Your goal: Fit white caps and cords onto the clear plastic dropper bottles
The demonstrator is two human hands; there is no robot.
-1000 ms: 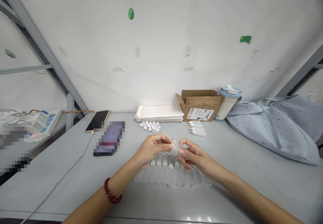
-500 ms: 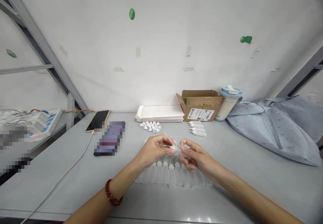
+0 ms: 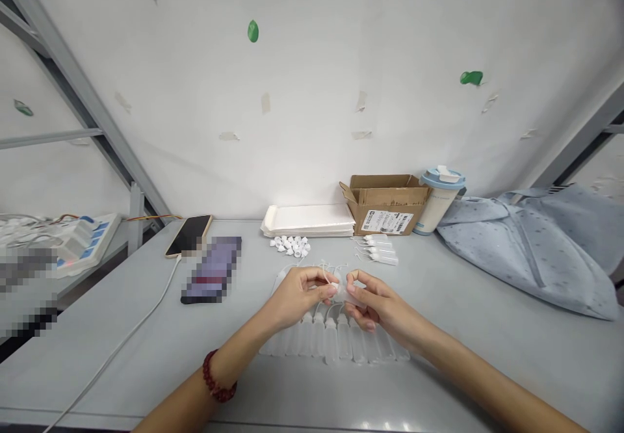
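My right hand [image 3: 377, 306] grips a small translucent plastic bottle [image 3: 355, 297] above the grey table [image 3: 487, 361]. My left hand [image 3: 298, 295] pinches a small white tip at that bottle's mouth, and the fingertips of both hands meet there. Under my hands lies a row of several more translucent bottles [image 3: 336, 343], side by side. A little heap of white caps [image 3: 291, 245] sits farther back, and three finished bottles [image 3: 383, 251] lie to its right.
A stack of white trays [image 3: 308, 220], an open cardboard box [image 3: 387, 203] and a lidded cup [image 3: 439, 199] stand along the wall. A blue starred cloth [image 3: 531, 244] covers the right side. At the left lie two phones [image 3: 188, 235], a white cable [image 3: 121, 342] and a power strip [image 3: 73, 238].
My hands have stayed together over the bottle row. The fingers shifted slightly as the white tip was worked at the mouth of the held bottle.
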